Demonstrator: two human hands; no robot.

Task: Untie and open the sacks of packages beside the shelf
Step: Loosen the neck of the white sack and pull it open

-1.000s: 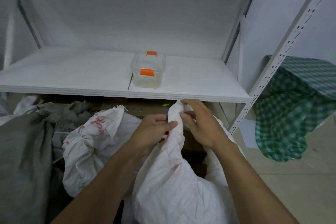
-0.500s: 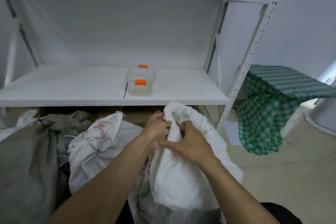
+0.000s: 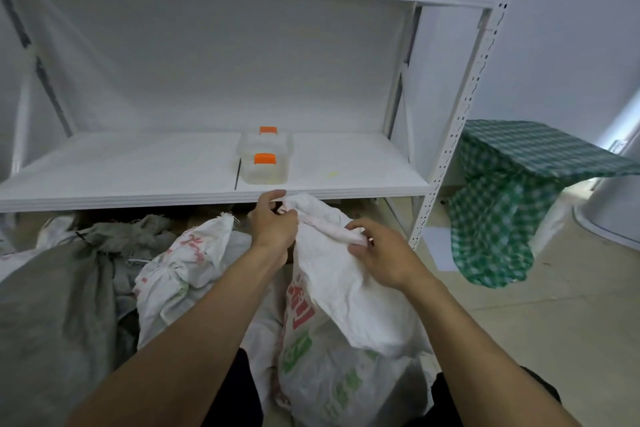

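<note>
A white woven sack (image 3: pixel 346 350) with red and green print stands on the floor in front of me, below the shelf edge. Its top edge is spread between my hands. My left hand (image 3: pixel 273 224) grips the far left part of the sack's mouth, just under the shelf board. My right hand (image 3: pixel 381 255) pinches the rolled rim of the mouth nearer to me. What is inside the sack is hidden. A second white sack (image 3: pixel 183 270) with red characters lies to the left, its neck still bunched. A grey sack (image 3: pixel 52 322) fills the lower left.
A white metal shelf (image 3: pixel 138 191) stands straight ahead with a clear plastic box (image 3: pixel 265 159) with orange clasps on its board. Its perforated upright (image 3: pixel 446 156) is right of the sack. A green checked cloth (image 3: pixel 512 198) covers something at the right. Tiled floor (image 3: pixel 554 322) lies beyond.
My hands have moved apart, pulling the sack's gathered top open into a wide edge. The view has tilted up, showing more of the shelf.
</note>
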